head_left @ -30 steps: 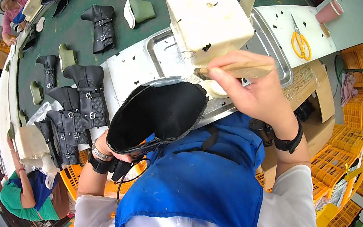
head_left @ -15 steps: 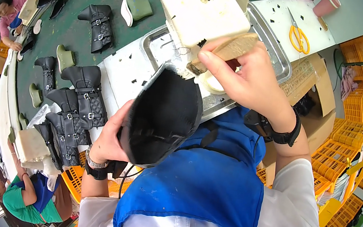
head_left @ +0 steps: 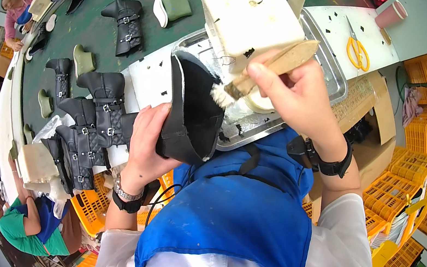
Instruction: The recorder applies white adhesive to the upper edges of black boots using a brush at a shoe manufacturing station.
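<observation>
My left hand (head_left: 145,142) grips a black boot upper (head_left: 174,141) from its left side, its wide opening turned up and toward the right. In my right hand (head_left: 299,94) is a flat wooden-handled brush (head_left: 290,55), held between thumb and fingers. The brush's pale, frayed bristles overlap the right edge of the opening; whether they touch it I cannot tell. Beyond my right hand, a stained white block-shaped container (head_left: 247,17) stands on a metal tray (head_left: 341,92). Dark scraps lie in and around the tray.
Several black buckled boots (head_left: 105,98) crowd the table at left. A green boot (head_left: 177,5) lies farther back. Orange-handled scissors (head_left: 358,53) and a pink cup (head_left: 391,15) are at far right. A cardboard box (head_left: 377,111) and orange crates (head_left: 411,174) stand at right. Two people work at left.
My left hand has turned the boot upper, so its opening now faces more to the right. The brush has come away from the far rim, its bristles now showing fully.
</observation>
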The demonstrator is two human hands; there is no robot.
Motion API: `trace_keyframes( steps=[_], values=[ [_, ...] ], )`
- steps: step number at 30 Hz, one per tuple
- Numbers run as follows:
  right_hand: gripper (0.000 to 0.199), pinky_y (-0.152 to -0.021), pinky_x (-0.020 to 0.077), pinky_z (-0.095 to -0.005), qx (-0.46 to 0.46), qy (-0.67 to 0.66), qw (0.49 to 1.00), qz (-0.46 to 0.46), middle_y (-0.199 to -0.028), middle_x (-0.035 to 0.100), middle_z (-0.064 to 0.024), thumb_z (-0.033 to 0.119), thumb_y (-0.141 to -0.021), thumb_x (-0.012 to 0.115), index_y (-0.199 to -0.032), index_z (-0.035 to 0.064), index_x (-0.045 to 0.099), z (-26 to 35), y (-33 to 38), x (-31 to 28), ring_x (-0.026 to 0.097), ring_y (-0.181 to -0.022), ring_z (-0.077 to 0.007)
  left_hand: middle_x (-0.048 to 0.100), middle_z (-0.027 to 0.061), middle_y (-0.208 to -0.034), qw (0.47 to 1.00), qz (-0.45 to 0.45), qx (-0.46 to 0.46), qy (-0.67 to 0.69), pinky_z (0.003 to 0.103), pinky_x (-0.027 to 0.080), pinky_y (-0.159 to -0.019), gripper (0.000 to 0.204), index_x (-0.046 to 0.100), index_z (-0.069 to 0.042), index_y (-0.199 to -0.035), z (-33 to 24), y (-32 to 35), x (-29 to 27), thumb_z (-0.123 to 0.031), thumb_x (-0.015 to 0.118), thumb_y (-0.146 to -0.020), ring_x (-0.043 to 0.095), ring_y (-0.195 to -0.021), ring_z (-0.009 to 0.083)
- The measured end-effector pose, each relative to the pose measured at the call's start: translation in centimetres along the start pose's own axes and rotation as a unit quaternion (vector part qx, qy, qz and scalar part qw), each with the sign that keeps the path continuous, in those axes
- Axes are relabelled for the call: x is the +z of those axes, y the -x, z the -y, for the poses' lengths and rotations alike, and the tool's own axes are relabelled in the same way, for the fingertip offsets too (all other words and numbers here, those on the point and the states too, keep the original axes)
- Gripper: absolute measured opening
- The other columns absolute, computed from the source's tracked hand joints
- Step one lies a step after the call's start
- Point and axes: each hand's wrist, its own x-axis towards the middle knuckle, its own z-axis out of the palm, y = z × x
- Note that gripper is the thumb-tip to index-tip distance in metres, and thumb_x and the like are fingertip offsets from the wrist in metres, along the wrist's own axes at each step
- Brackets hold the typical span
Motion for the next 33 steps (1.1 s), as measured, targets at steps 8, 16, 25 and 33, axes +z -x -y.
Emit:
trace_keyframes(
  steps=[8,16,25,33],
  values=[
    [0.015,-0.052,0.0434,-0.0208,-0.052,0.092,0.994,0.014,-0.073,0.061,-0.0030,0.013,-0.083,0.061,-0.085,-0.0021,0.062,-1.2,0.1,0.7,0.054,-0.061,-0.0058,0.051,0.0161,-0.117,0.994,0.017,-0.060,0.092,0.041,0.038,-0.092,0.093,0.034,0.000,-0.129,0.3,0.7,-0.5,-0.015,0.082,-0.051,0.052,-0.104,0.0303],
    [0.007,-0.053,0.0427,-0.0223,-0.158,0.141,0.977,0.033,-0.068,0.061,-0.0049,0.007,-0.080,0.061,-0.081,0.0000,0.062,-1.2,0.0,1.5,0.055,-0.059,-0.0096,0.053,0.0153,-0.113,0.999,0.008,-0.016,0.029,0.049,0.034,-0.093,0.091,0.037,-0.002,-0.127,0.1,0.5,-0.7,-0.017,0.081,-0.050,0.052,-0.101,0.0323],
    [0.009,-0.042,0.0379,-0.0251,-0.169,0.066,0.980,0.083,-0.055,0.056,-0.0054,0.007,-0.079,0.060,-0.074,-0.0005,0.062,-0.9,1.3,2.3,0.048,-0.043,-0.0122,0.051,0.0166,-0.113,0.985,-0.110,-0.013,-0.129,0.049,0.033,-0.093,0.081,0.043,-0.004,-0.121,0.4,-0.3,-0.3,-0.013,0.078,-0.049,0.050,-0.103,0.0326],
    [0.013,-0.040,0.0312,-0.0201,-0.021,-0.062,0.996,0.067,-0.053,0.051,0.0015,0.010,-0.082,0.059,-0.078,-0.0022,0.062,-0.9,1.6,2.6,0.040,-0.044,-0.0021,0.051,0.0167,-0.114,0.983,-0.094,0.001,-0.161,0.050,0.032,-0.093,0.080,0.044,-0.004,-0.120,0.3,-0.5,-0.4,-0.011,0.077,-0.048,0.050,-0.104,0.0322]
  ],
)
